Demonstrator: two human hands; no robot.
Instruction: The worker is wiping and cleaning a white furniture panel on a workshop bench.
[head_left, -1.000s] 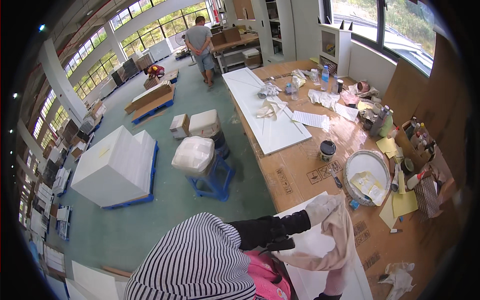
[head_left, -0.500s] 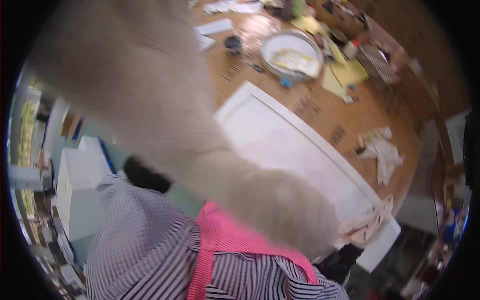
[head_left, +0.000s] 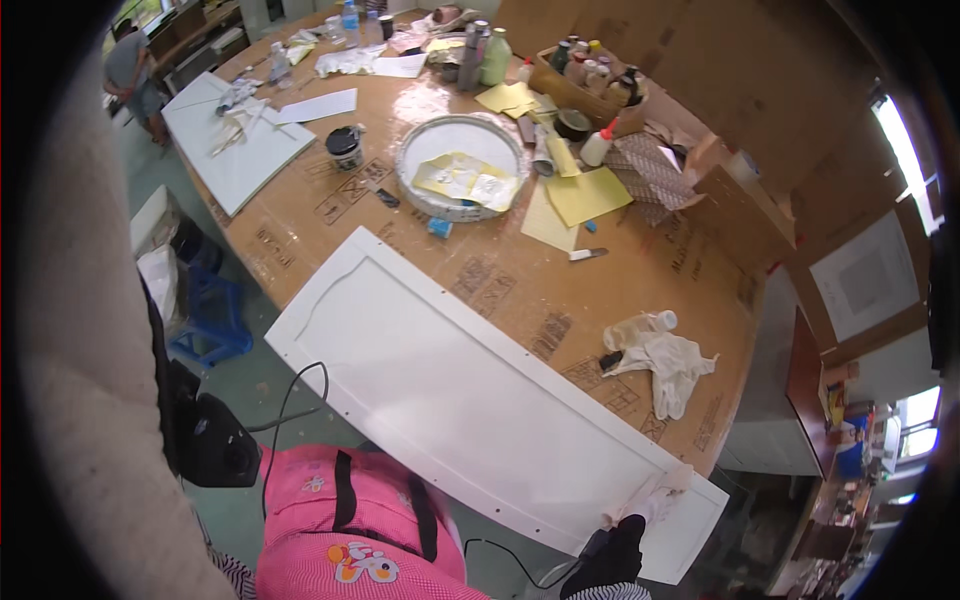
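A long white door panel (head_left: 470,400) lies slantwise on the cardboard-covered table (head_left: 520,290). My right hand (head_left: 655,495), in a soiled pale glove with a black sleeve behind it, rests on the panel's near right end. Whether its fingers grip the edge is unclear. A black cable (head_left: 520,572) runs below toward that hand. A large blurred beige mass (head_left: 70,350) fills the left side, close to the camera; it looks like my raised left arm, and no left hand shows. My pink apron (head_left: 350,520) is at the bottom.
A white round basin (head_left: 405,165) holding yellow papers, a black cup (head_left: 343,145), yellow sheets (head_left: 585,195), crumpled white gloves (head_left: 670,360) and a box of bottles (head_left: 590,75) sit on the table. A second white panel (head_left: 235,150) lies far left. A person (head_left: 135,75) stands beyond. Blue stool (head_left: 210,320) below.
The view has swung from the room to the table. The beige arm that covered the middle half a second ago now sits at the left edge, and the panel shows fully.
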